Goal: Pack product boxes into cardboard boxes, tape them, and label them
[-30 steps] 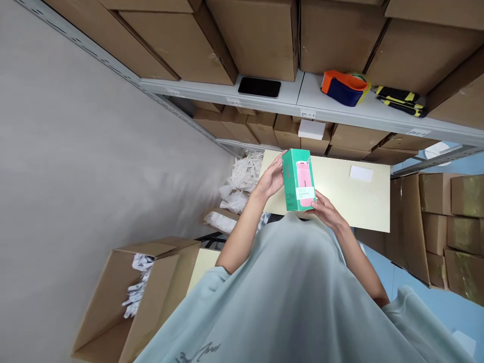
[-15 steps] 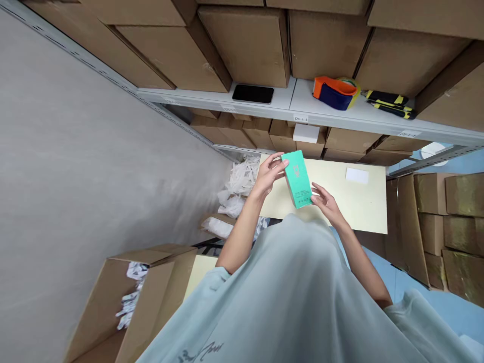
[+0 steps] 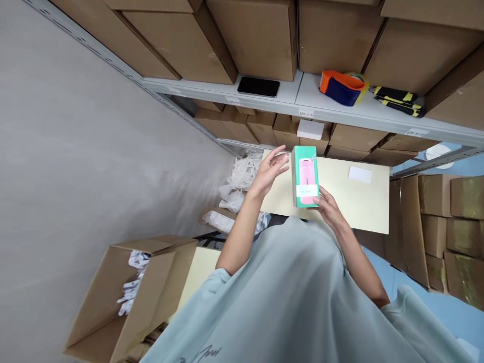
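A small green box with a pink picture and a white label on its front stands upright over a pale yellow table. My right hand grips it at its lower right corner. My left hand hovers just left of the box with fingers spread, not touching it.
A grey shelf ahead carries a black phone, an orange-and-blue tape dispenser and yellow-black cutters, with brown cartons above and below. A white card lies on the table. An open carton with white packets sits lower left. White bags are piled beside the table.
The box has turned so its pink-pictured front faces me again. My left hand has let go of it and opened beside it; my right hand keeps hold.
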`<action>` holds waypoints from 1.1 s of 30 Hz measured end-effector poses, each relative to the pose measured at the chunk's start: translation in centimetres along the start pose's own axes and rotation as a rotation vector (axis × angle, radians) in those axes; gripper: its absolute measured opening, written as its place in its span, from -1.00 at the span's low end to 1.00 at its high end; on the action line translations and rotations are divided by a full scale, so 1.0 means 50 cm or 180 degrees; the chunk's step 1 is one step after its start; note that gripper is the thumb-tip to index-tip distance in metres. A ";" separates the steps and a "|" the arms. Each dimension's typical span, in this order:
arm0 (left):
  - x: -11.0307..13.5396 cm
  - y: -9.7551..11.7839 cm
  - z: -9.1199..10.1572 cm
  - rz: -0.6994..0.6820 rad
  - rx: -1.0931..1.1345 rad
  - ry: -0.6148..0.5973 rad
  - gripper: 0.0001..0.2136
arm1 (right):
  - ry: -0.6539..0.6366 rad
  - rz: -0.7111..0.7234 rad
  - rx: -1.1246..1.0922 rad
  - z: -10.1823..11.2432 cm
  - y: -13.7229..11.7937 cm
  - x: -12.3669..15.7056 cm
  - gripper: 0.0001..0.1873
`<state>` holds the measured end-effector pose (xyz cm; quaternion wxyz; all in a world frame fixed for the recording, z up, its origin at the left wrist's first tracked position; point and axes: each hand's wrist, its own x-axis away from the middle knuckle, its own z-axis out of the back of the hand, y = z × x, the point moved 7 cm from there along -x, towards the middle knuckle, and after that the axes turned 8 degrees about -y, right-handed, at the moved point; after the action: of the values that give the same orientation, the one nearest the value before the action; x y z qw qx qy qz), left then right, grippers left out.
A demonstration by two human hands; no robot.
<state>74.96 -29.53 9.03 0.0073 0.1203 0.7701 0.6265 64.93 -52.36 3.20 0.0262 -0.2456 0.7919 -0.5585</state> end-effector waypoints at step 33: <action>0.078 -0.027 -0.018 -0.0177 -0.0574 0.0097 -0.23 | 0.0377 0.0049 0.1017 -0.019 0.009 0.001 0.05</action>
<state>70.78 -29.90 8.46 0.0238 0.0883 0.7136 0.6946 64.43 -51.42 3.17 0.0225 -0.1988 0.6950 -0.6906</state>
